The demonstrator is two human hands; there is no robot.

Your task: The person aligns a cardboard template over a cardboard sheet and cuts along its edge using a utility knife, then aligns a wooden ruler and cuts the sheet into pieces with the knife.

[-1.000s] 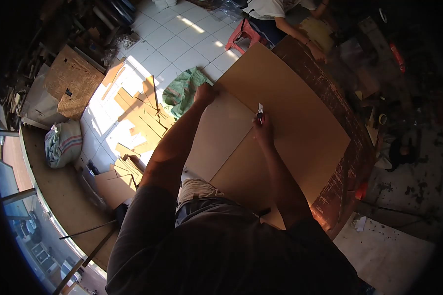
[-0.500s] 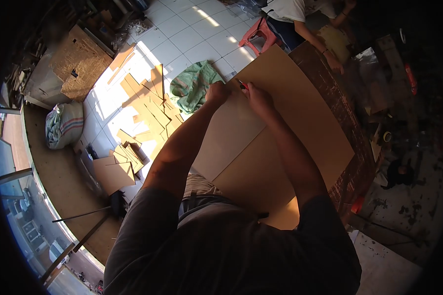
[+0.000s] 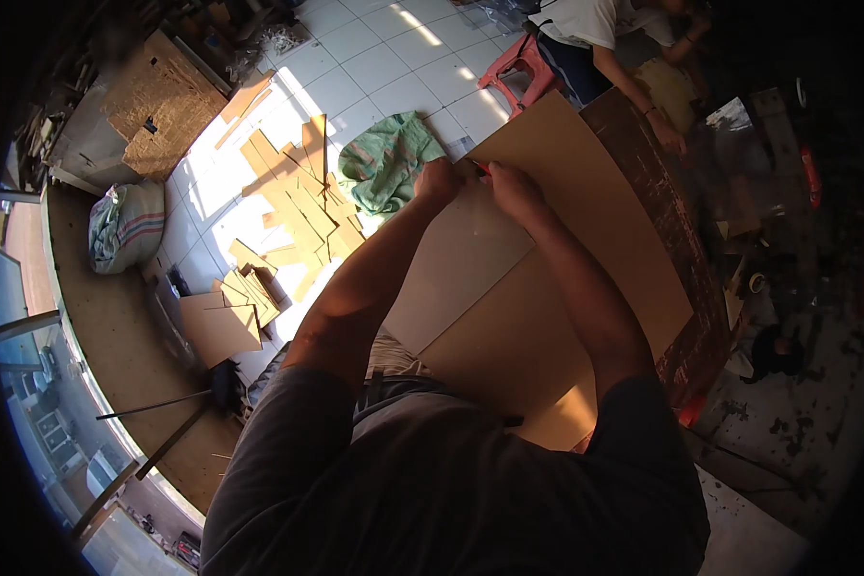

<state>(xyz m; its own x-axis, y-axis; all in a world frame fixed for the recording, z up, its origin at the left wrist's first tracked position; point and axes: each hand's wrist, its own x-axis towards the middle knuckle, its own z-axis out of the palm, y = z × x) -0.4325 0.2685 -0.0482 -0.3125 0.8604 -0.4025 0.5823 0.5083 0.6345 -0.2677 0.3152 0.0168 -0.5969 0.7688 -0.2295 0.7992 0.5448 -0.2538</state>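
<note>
While the right hand [image 3: 518,192] holds a red cutter [image 3: 484,169] at the far end of the pale sheet [image 3: 461,254], the left hand [image 3: 437,182] sits just left, its finger grip unclear; the sheet lies nearer, on brown board [image 3: 595,230].

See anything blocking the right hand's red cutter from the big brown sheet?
Nothing visible lies between the red cutter in the right hand and the brown sheet; the left hand is close by, at the pale sheet.
</note>
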